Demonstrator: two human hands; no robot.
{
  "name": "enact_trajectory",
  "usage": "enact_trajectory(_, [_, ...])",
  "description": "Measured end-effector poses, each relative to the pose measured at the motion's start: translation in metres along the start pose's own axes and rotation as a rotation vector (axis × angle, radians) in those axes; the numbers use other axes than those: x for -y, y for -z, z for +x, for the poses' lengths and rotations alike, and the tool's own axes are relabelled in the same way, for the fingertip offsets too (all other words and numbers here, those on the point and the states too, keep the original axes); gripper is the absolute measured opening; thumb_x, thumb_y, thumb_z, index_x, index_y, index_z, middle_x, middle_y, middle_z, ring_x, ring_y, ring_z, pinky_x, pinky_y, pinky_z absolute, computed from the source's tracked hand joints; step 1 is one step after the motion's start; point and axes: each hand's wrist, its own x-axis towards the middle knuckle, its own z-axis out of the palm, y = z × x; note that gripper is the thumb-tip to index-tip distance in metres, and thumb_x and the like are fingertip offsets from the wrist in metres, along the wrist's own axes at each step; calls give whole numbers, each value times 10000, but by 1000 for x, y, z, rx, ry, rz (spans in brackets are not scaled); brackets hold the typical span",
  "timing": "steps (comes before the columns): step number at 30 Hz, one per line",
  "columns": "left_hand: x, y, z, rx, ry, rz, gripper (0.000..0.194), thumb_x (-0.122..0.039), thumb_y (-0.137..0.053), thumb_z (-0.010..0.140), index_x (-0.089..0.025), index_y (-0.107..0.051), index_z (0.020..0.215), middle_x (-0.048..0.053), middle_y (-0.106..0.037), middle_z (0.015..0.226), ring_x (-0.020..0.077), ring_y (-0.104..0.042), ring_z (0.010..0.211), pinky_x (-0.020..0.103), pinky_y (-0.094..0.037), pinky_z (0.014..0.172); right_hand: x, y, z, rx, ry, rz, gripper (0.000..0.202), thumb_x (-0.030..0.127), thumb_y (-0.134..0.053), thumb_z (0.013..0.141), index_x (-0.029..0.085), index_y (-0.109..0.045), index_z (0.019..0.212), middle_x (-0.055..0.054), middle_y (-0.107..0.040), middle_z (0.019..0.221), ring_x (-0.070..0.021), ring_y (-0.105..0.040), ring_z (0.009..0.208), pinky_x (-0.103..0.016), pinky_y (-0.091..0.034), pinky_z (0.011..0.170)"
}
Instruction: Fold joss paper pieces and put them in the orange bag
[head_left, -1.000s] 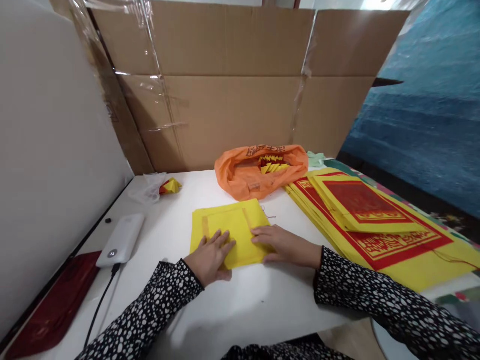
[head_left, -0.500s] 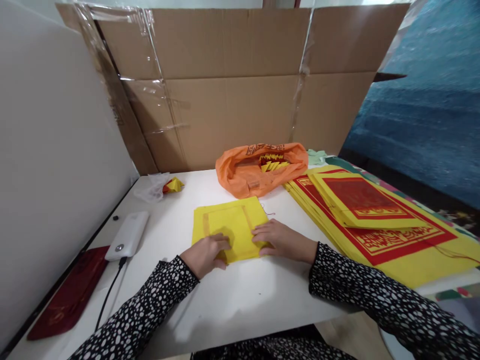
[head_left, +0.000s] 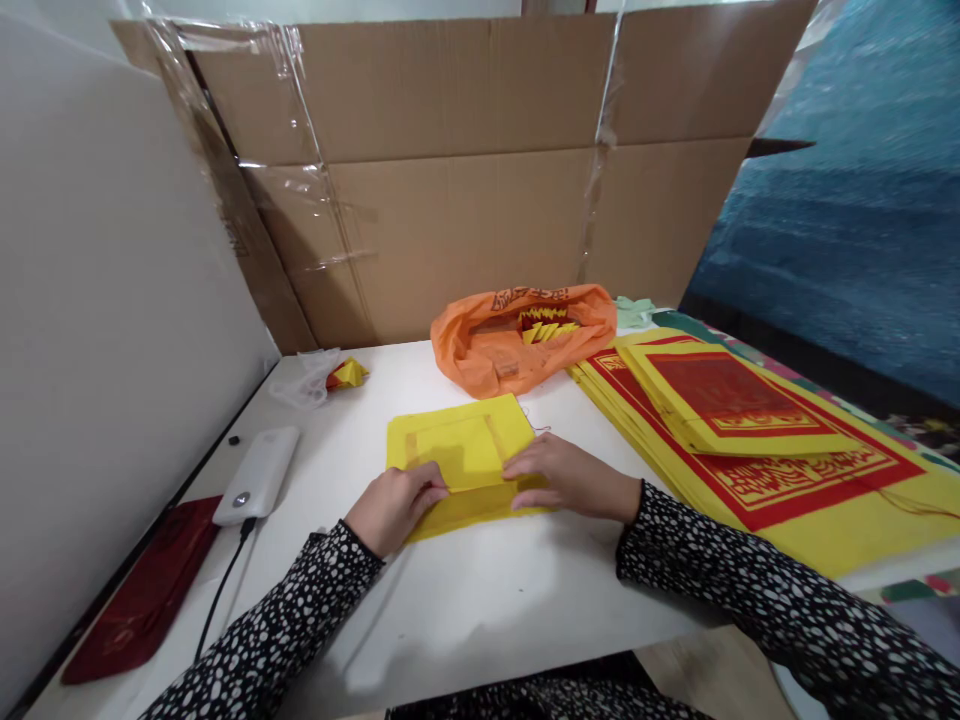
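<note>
A small stack of yellow paper (head_left: 457, 432) lies on the white table, a faint tan square outline showing through its top sheet. Along the near side that sheet is lifted and bent, with a darker yellow strip in front of the bend. My left hand (head_left: 394, 502) pinches its near left part, thumb and fingers closed together. At the near right, my right hand (head_left: 559, 478) grips the same sheet, the thumb below and the fingers above the bend.
An orange plastic bag (head_left: 487, 365) with folded red-and-yellow paper inside stands behind. Larger yellow sheets with red prints (head_left: 795, 500) lie at right. On the left are a white power bank (head_left: 259, 475), a dark red pouch (head_left: 142, 595) and a folded paper piece (head_left: 348, 373).
The near edge of the top yellow sheet has come up and bent. My left hand has shifted slightly left and closed into a pinch; my right hand has barely moved.
</note>
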Motion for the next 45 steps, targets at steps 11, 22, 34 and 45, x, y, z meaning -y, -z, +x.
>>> enact_trajectory(11, [-19,-22,5,-244,-248,420,351,-194,-481,936,-201,-543,1281,113,-457,1472,294,-372,1385,518,-279,1129,-27,-4,44,-61,-233,-16,280,300,-638,864,181,-543,629,-7,-612,680,-151,-518,663,-242,-306,604])
enact_trajectory(22, [-3,-68,28,-120,-50,415,512,-410,-482,950,-321,-396,1448,105,-398,1513,419,-307,1393,724,-258,1043,-50,-30,56,-98,-353,100,246,326,-528,870,199,-529,659,-9,-627,674,-168,-538,642,-253,-330,589])
enact_trajectory(34, [0,-67,33,-119,-18,418,502,-416,-412,978,-315,-353,1466,92,-367,1534,419,-273,1406,716,-229,1060,-57,-36,61,-117,-427,64,304,377,-530,877,216,-468,627,-12,-615,636,-180,-535,614,-267,-305,574])
enact_trajectory(45, [-3,-62,34,-78,0,434,517,-400,-408,983,-264,-343,1478,112,-342,1544,424,-265,1407,731,-235,1048,-57,-36,65,-118,-443,38,308,368,-521,891,208,-493,629,-24,-630,650,-176,-540,617,-266,-296,575])
